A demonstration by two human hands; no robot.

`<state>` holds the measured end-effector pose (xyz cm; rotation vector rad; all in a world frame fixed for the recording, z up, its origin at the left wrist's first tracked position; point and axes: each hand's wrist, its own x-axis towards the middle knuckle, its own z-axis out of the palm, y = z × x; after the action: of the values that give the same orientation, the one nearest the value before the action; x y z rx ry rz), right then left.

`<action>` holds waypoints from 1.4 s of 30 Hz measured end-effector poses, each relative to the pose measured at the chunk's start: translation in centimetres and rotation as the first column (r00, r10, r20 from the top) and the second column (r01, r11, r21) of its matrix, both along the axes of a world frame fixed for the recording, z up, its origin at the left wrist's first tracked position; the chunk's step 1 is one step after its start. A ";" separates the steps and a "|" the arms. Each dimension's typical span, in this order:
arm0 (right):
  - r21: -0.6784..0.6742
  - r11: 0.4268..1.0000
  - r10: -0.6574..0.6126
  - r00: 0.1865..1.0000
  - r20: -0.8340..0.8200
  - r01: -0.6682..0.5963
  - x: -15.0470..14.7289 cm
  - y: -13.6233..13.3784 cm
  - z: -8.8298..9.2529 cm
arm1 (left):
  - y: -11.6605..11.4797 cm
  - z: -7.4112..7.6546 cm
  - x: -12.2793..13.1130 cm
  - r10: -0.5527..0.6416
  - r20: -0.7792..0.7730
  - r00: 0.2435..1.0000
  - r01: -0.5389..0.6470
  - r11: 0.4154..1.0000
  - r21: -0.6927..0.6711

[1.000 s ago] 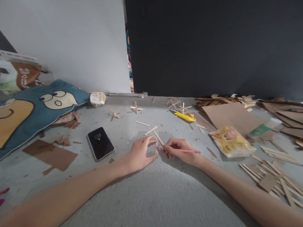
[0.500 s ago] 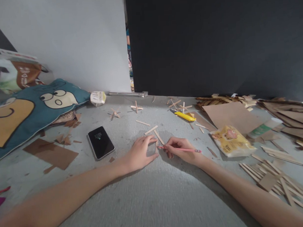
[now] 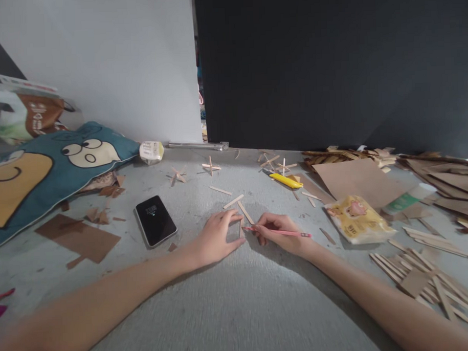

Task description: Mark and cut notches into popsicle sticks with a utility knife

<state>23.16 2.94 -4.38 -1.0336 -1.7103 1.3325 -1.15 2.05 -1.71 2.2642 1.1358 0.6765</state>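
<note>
My right hand [image 3: 279,234] grips a pink pencil [image 3: 287,232] whose tip touches a short wooden stick [image 3: 241,228] lying on the grey floor. My left hand [image 3: 216,238] rests on the floor just left of that stick, thumb and forefinger pinched on its two ends. A longer wooden stick [image 3: 245,212] lies just beyond both hands, and another one [image 3: 233,201] lies a little farther back.
A black phone [image 3: 155,220] lies left of my hands. Behind are a yellow cutter [image 3: 285,180], a blue cartoon cushion [image 3: 45,172] and brown card scraps [image 3: 79,241]. To the right are a yellow snack packet [image 3: 356,219], cardboard sheets [image 3: 357,179] and piled sticks [image 3: 422,277].
</note>
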 end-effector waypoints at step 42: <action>0.000 1.000 0.001 0.999 0.040 -0.001 0.0 -0.2 0.3 | 0.0 -0.2 0.0 -0.006 0.007 1.000 0.006 1.000 0.000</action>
<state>23.17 2.79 -4.05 -1.0656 -1.7402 1.3203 -1.20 2.10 -1.89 2.2623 1.1247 0.6814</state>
